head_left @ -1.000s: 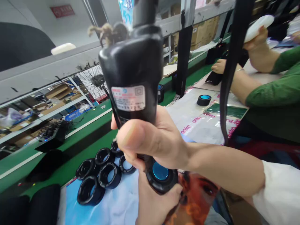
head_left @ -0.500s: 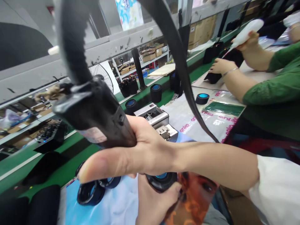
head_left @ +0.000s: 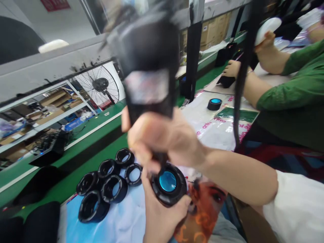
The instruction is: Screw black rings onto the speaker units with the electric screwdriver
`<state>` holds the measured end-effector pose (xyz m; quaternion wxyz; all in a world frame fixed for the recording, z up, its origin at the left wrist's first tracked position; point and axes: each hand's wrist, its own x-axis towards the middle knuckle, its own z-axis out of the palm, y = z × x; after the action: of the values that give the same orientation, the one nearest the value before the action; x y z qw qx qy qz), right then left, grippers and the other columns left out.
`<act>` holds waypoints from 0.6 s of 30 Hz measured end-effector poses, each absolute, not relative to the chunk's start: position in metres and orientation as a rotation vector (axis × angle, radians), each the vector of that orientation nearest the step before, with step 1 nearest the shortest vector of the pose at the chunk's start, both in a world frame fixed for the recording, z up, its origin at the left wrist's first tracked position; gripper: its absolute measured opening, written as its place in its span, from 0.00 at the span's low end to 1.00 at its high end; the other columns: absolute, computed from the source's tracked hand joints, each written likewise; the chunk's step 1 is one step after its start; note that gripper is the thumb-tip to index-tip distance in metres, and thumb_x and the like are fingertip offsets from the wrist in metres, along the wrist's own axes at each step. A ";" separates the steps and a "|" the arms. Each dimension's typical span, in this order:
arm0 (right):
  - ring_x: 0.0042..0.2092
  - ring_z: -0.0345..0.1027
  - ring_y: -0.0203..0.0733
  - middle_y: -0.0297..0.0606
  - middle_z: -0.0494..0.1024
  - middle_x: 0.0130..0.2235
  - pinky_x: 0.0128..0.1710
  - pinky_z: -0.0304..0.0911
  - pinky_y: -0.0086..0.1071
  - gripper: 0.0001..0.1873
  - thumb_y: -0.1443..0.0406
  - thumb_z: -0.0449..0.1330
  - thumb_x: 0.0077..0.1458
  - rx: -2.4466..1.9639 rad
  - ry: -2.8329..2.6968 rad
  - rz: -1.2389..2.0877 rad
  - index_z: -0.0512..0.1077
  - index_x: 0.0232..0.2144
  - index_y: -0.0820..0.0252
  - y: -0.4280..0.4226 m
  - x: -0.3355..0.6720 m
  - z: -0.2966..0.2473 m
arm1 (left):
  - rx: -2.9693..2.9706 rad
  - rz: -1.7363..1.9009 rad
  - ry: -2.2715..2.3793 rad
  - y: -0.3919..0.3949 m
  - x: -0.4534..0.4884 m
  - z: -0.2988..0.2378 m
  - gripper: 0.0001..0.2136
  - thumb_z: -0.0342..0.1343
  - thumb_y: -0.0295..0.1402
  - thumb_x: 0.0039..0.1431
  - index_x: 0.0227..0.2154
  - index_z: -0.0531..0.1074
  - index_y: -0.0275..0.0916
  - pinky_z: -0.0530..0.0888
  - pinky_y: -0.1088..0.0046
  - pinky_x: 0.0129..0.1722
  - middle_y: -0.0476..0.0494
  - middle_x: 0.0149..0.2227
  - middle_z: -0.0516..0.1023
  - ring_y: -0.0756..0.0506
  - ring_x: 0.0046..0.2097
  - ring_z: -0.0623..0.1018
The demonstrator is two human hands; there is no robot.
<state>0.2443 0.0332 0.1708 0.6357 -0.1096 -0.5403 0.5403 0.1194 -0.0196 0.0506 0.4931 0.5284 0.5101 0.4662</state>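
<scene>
In my left hand [head_left: 162, 219] is a round black housing [head_left: 178, 189] with a shiny blue disc [head_left: 167, 181] in its middle; the fingers and thumb wrap round its rim. My right hand [head_left: 164, 135] is closed round the lower part of a black electric screwdriver [head_left: 152, 47], which is blurred and hangs upright above the housing. Its tip reaches down to the housing's rim on the far side; whether it touches a screw cannot be seen. Several black rings [head_left: 115, 189] lie on the blue and white sheet [head_left: 129, 216] left of my hands.
A dark strap or cable [head_left: 241, 77] hangs on the right. Beyond it a co-worker in a green sleeve [head_left: 283, 77] holds a white bottle [head_left: 268, 28]. Another housing with a blue top [head_left: 214, 104] stands on the printed plastic sheet [head_left: 202, 118]. Behind are a fan [head_left: 100, 84] and shelves.
My right hand has turned the screwdriver from tilted to upright and brought it over the housing, its fingers now wrapped round it. My left hand still grips the housing. The view has shifted slightly.
</scene>
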 end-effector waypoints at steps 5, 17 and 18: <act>0.17 0.59 0.31 0.25 0.68 0.20 0.16 0.54 0.24 0.21 0.53 0.74 0.60 -0.535 -1.119 0.787 0.68 0.31 0.57 0.070 0.285 0.140 | 1.297 1.152 1.170 -0.017 0.120 0.044 0.41 0.69 0.35 0.39 0.62 0.66 0.40 0.80 0.59 0.59 0.34 0.59 0.81 0.34 0.57 0.84; 0.15 0.59 0.34 0.28 0.66 0.18 0.14 0.53 0.26 0.30 0.43 0.74 0.58 -0.746 -1.123 0.867 0.64 0.29 0.56 0.083 0.300 0.106 | 1.254 1.126 1.153 -0.017 0.119 0.041 0.40 0.73 0.38 0.40 0.59 0.68 0.41 0.83 0.60 0.53 0.38 0.54 0.83 0.36 0.50 0.86; 0.15 0.59 0.34 0.28 0.67 0.18 0.14 0.54 0.26 0.30 0.42 0.74 0.57 -0.739 -1.113 0.881 0.65 0.29 0.56 0.079 0.301 0.112 | 1.256 1.120 1.149 -0.017 0.118 0.041 0.40 0.73 0.38 0.40 0.59 0.67 0.42 0.82 0.61 0.53 0.38 0.55 0.83 0.36 0.51 0.86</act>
<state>0.3008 0.0791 0.1120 0.6965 -0.3313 -0.4991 0.3950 0.1178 -0.0166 0.0414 0.5242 0.5248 0.4803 0.4681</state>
